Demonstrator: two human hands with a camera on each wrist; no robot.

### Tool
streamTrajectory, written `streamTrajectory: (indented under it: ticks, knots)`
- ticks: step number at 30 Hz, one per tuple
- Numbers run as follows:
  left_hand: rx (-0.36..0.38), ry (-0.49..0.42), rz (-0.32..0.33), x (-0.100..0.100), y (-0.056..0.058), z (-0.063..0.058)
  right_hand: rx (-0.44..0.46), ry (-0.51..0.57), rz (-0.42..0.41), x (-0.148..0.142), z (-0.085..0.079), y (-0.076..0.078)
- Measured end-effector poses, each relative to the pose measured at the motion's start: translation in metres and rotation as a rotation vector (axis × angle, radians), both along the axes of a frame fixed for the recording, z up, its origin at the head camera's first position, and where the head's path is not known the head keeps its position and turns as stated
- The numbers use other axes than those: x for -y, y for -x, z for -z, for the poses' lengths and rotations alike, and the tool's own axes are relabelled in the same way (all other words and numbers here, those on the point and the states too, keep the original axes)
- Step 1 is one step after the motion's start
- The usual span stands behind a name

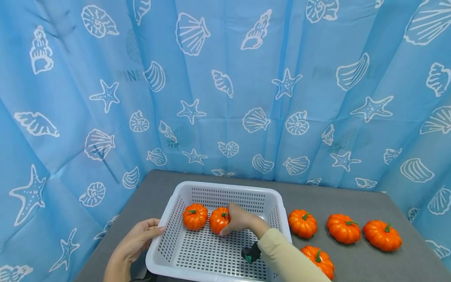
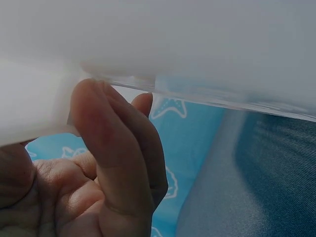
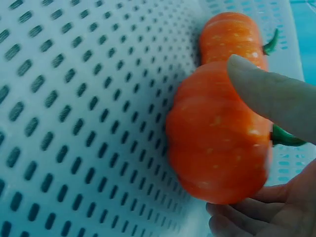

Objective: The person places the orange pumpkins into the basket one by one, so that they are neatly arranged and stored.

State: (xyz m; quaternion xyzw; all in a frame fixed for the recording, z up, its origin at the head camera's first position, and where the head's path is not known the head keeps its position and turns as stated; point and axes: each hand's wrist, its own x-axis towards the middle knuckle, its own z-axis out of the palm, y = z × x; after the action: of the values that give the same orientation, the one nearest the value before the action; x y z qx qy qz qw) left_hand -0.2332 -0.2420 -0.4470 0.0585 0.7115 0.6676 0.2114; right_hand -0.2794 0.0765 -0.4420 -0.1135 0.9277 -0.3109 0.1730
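Note:
A white perforated plastic basket (image 1: pixel 225 186) stands on the grey table. My left hand (image 1: pixel 138 242) grips its left rim, thumb on top; in the left wrist view the curled fingers (image 2: pixel 116 143) press up under the pale rim (image 2: pixel 222 54). Inside the basket, my right hand (image 1: pixel 243 219) holds a small orange pumpkin (image 1: pixel 218 220) with a green stem. Close up in the right wrist view, the thumb (image 3: pixel 271 94) lies over one side of that pumpkin (image 3: pixel 217 138), and the other fingers are at its opposite side. A second pumpkin (image 1: pixel 195 216) sits in the basket to the left.
Right of the basket, several more pumpkins lie on the table: one by the rim (image 1: pixel 302 223), one nearer (image 1: pixel 318 260), two farther right, including the outermost pumpkin (image 1: pixel 382 235). A blue shell-patterned curtain (image 1: pixel 225 98) hangs behind the grey table (image 1: pixel 141 192).

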Motion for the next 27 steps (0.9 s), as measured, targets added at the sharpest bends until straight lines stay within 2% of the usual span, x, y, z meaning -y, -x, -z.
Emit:
streamTrajectory:
  ticks: [8, 16, 21, 27]
  knots:
    - [0.008, -0.002, 0.001, -0.001, -0.001, -0.001, -0.006, 0.024, -0.009, -0.007, -0.010, 0.001]
    - [0.008, 0.005, -0.002, -0.001, -0.002, -0.001, -0.015, 0.115, 0.020, -0.016, -0.025, -0.001]
    - [0.011, 0.004, -0.005, 0.000, -0.002, 0.000, -0.035, 0.159, 0.019, -0.027, -0.036, -0.007]
    - [0.010, -0.009, 0.007, 0.001, -0.001, 0.000, -0.101, 0.184, 0.025, -0.042, -0.053, -0.017]
